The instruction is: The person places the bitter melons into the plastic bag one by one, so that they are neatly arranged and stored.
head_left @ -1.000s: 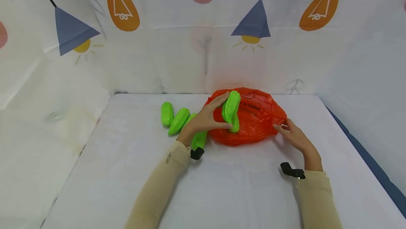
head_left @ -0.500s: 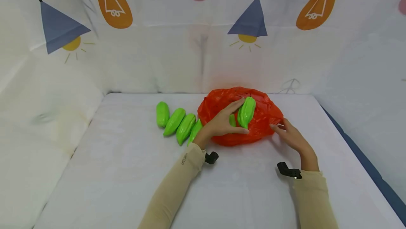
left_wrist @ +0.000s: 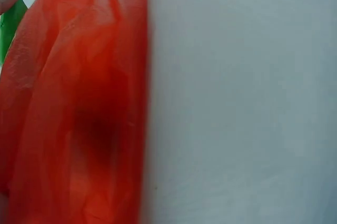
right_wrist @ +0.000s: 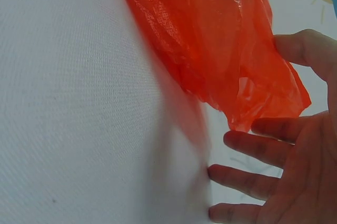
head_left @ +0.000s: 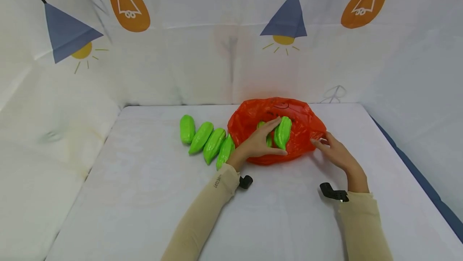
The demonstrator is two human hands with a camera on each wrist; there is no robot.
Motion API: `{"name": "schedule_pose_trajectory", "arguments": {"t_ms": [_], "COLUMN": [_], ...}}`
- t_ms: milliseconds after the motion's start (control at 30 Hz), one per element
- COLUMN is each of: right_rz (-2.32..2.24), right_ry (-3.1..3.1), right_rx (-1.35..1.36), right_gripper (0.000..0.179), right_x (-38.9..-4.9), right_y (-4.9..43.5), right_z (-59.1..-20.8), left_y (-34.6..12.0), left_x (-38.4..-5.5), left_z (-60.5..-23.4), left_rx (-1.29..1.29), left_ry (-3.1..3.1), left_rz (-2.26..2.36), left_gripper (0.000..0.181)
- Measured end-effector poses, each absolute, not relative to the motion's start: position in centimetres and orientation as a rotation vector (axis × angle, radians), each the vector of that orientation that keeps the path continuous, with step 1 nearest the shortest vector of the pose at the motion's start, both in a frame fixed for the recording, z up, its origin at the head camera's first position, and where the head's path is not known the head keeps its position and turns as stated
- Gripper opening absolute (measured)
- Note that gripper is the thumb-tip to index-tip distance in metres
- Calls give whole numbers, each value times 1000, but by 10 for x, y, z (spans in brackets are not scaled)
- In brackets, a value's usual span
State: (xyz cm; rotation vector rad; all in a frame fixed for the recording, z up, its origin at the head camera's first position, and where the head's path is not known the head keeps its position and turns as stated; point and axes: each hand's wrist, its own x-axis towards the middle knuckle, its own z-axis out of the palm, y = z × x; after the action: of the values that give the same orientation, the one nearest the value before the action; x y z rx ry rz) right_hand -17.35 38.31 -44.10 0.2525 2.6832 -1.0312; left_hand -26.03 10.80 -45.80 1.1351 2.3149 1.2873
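A lime-green, ridged vegetable [head_left: 283, 132] with a pointed tip is over the mouth of a red plastic bag [head_left: 302, 126]. My left hand [head_left: 257, 142] holds it between thumb and fingertips. Another green vegetable [head_left: 269, 140] shows behind that hand, inside the bag. At the bag's right edge, my right hand [head_left: 334, 152] pinches the rim between thumb and index finger, the other fingers spread, as the right wrist view shows. In the left wrist view, the bag's side [left_wrist: 79, 103] fills the left part, with a bit of green [left_wrist: 10, 26] beside a fingertip.
Several similar green vegetables [head_left: 201, 137] lie in a slanting row left of the bag, the nearest close to my left forearm. A white cloth covers the table [head_left: 144, 196]. Behind it hangs a white backdrop [head_left: 188, 64] printed with lamps and bulbs.
My left hand has moved right and slightly down with the green vegetable, further over the bag. More of the row at left now shows. The right hand keeps its hold on the rim.
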Motion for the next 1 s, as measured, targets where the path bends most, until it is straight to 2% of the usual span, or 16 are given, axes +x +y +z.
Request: {"name": "schedule_pose_trajectory", "arguments": {"t_ms": [267,733,1000], "right_rz": [-1004,-979,-985], "right_ry": [2684,2694,2705], "right_rx": [261,243,231], "right_gripper": [95,93,92], "right_x": [-173,-174,-174], "right_y": [383,383,383], "right_z": [-442,-441,-442], "left_y": [114,114,116], "left_x": [-258,-258,-258], "left_z": [-459,-463,-465], "left_rx": [1205,1033,1029], "left_ry": [2450,2582,2572], "left_rz": [1127,871,816], "left_gripper": [108,110,109]}}
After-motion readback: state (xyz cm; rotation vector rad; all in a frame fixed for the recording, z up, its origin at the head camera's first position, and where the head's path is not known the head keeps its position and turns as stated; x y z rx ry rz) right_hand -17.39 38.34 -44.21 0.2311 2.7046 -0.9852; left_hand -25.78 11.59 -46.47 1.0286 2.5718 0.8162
